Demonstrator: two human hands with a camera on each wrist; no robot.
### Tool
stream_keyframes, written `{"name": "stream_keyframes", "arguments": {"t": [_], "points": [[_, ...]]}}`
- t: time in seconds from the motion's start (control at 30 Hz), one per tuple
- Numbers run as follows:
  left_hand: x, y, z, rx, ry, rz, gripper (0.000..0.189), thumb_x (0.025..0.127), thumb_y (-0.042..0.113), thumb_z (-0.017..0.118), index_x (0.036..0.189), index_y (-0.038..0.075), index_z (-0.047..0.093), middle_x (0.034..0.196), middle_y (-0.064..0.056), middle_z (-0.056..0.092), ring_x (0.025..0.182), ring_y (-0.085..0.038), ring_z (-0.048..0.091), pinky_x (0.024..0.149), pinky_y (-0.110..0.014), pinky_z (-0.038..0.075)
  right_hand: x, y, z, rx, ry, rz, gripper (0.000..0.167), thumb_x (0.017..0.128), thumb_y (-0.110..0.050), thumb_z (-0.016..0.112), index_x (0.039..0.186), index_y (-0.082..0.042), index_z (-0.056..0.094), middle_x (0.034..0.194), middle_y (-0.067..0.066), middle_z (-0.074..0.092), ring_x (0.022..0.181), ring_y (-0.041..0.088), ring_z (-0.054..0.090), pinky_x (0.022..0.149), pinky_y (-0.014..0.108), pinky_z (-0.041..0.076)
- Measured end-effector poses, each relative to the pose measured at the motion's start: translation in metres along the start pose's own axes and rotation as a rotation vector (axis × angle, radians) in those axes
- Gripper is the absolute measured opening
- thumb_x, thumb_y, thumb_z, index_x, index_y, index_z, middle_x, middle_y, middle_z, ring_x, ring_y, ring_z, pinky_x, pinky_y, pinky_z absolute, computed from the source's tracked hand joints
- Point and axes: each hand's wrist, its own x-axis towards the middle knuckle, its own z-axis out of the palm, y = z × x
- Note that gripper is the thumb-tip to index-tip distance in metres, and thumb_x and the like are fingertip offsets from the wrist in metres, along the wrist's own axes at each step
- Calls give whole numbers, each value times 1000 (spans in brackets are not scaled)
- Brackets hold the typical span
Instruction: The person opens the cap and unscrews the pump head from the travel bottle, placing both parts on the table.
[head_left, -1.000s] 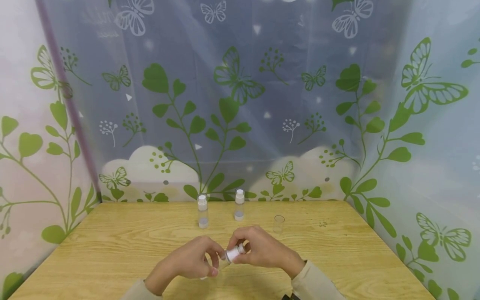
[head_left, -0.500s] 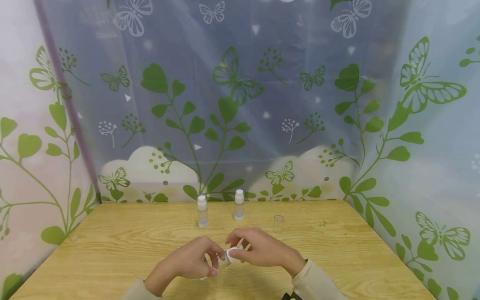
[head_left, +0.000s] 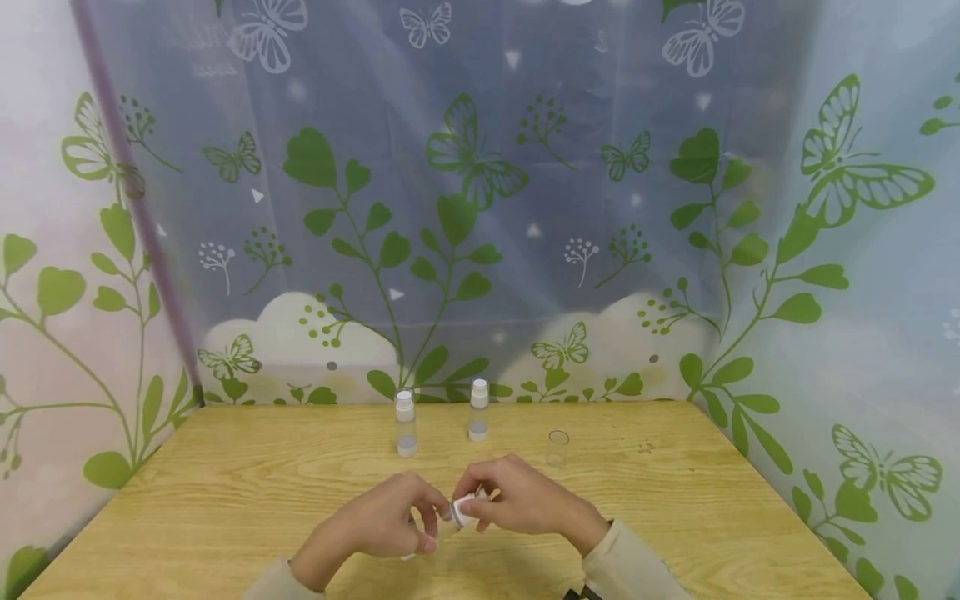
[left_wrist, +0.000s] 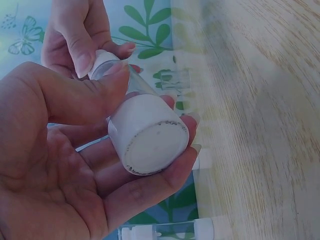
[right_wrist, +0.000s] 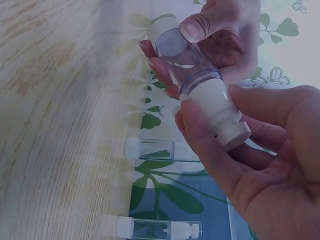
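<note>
Between my two hands a small clear pump bottle (head_left: 463, 510) is held tilted, low over the front of the table. My left hand (head_left: 390, 512) grips its lower part; in the left wrist view the thumb lies across the clear body, and the fingers curl under the white base (left_wrist: 150, 135). With thumb and fingers, my right hand (head_left: 517, 496) pinches the white pump head (right_wrist: 212, 102) at the other end. The right wrist view shows the collar meeting the clear body (right_wrist: 192, 65), and the white nozzle sticking out past the fingers.
Two similar pump bottles, one at left (head_left: 406, 423) and one farther back (head_left: 478, 410), stand upright beyond my hands. A clear cap (head_left: 557, 448) sits to their right on the wooden table (head_left: 262, 467). A printed curtain (head_left: 570, 275) encloses the back and sides.
My right thumb and fingers have shifted on the white pump head, the thumb now lying over its collar. My left hand keeps its grip; the standing bottles and clear cap have not moved.
</note>
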Motion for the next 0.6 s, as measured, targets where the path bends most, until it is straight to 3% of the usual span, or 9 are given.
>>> {"name": "stream_keyframes", "arguments": {"t": [0.3,0.6], "points": [[-1,0,0,3,11,2,34,77,-11,72,109,-1,76,77,-2,75,55,-3,59,53,-18,50,0,-1,1,-22,47,10,8,97,-8,71,104,-10,74,106,9,76,91,-1,68,82,19,59],[-1,0,-1,-5,9,12,34,77,-11,72,109,-1,76,78,-3,75,55,-3,59,53,-18,51,0,-1,1,0,51,-8,8,94,-3,72,100,-8,74,104,10,75,88,-1,66,80,21,60]]}}
